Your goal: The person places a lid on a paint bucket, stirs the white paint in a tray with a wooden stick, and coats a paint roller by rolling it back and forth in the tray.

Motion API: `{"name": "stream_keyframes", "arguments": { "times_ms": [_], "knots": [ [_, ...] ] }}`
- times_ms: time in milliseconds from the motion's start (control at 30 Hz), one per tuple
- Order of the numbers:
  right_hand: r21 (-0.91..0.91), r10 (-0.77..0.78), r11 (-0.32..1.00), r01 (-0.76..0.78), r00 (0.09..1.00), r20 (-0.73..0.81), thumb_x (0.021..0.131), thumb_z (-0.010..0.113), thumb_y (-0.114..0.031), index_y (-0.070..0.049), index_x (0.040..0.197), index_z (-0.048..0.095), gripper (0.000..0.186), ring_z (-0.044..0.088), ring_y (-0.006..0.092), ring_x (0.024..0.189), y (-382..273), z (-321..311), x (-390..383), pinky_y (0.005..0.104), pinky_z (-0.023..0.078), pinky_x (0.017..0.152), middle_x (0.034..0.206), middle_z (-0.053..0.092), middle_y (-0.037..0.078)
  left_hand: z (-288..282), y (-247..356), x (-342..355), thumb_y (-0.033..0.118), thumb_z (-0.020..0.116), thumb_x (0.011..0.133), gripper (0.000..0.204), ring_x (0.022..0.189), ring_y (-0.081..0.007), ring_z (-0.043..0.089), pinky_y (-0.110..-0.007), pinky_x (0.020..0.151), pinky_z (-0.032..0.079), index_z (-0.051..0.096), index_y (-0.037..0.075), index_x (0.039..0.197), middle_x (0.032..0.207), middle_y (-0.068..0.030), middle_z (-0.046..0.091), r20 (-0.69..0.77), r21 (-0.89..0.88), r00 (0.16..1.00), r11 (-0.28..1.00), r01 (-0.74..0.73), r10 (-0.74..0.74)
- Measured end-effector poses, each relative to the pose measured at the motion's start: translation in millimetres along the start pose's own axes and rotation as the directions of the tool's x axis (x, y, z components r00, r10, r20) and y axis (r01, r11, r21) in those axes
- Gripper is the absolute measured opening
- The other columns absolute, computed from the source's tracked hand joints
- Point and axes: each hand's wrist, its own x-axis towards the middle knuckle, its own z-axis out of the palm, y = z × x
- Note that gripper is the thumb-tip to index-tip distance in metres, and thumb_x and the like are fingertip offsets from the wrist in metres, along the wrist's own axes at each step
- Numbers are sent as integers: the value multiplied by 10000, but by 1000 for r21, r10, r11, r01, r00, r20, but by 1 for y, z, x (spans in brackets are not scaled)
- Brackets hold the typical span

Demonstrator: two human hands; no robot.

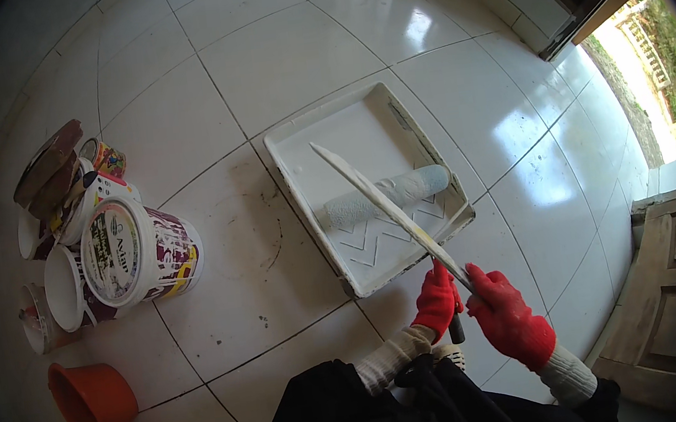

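A paint roller [425, 181] with a pale, paint-soaked sleeve rests in a white paint tray [284, 146], across its ridged near end. My left hand [437, 300], in a red-palmed glove, is closed around the roller's handle, whose black end sticks out below the fist. Closed in the same kind of glove, my right hand [510, 316] grips a long stick [388, 205] coated in white paint. The stick slants up and leftward over the roller, its tip above the tray. From this angle I cannot tell whether stick and sleeve touch.
White floor tiles [228, 343] surround the tray. At left stand a lidded paint bucket [170, 253], several other paint containers, a small colourful can [108, 159] and a tipped orange bucket [96, 405]. A panelled wooden door [661, 298] is at right, beside a doorway opening outdoors.
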Motion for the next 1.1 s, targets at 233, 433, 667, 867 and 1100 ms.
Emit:
{"name": "stream_keyframes", "arguments": {
  "times_ms": [233,433,667,867,1100],
  "knots": [
    [-5,-38,999,38,994,-107,865,654,-46,30,1389,474,559,601,312,930,14,23,29,393,491,827,1040,576,194,-6,-37,25,508,538,969,513,1002,-222,601,-345,874,507,522,64,1225,1063,-78,587,71,65,942,940,-334,329],
    [65,72,996,-65,991,-116,803,737,-91,0,1197,575,435,632,307,885,11,33,47,395,507,780,955,629,161,-20,-82,65,368,658,919,509,1143,-243,591,-344,992,481,493,65,1293,1196,-103,607,231,-220,850,876,-429,474],
    [-16,122,992,-123,992,-9,794,690,-80,-37,1326,469,577,643,382,889,-2,45,79,437,523,780,1020,626,198,-20,-98,84,377,609,960,434,1094,-204,594,-366,956,491,509,67,1248,1120,-65,604,304,-477,896,866,-152,324],
    [-311,-8,951,7,1000,0,863,588,-51,-48,1454,364,632,642,420,858,-4,50,70,485,522,744,1008,619,220,-35,-101,87,371,561,999,401,1066,-174,592,-364,943,491,516,78,1269,1071,-39,599,396,-417,871,902,-112,291],
    [-416,-22,908,42,998,52,887,526,37,-4,1461,345,604,646,365,788,5,17,14,452,534,680,940,608,192,15,-9,14,662,453,953,605,609,-179,621,-347,549,506,492,68,1061,781,-68,616,-37,49,989,989,-141,143]
  ]
}}
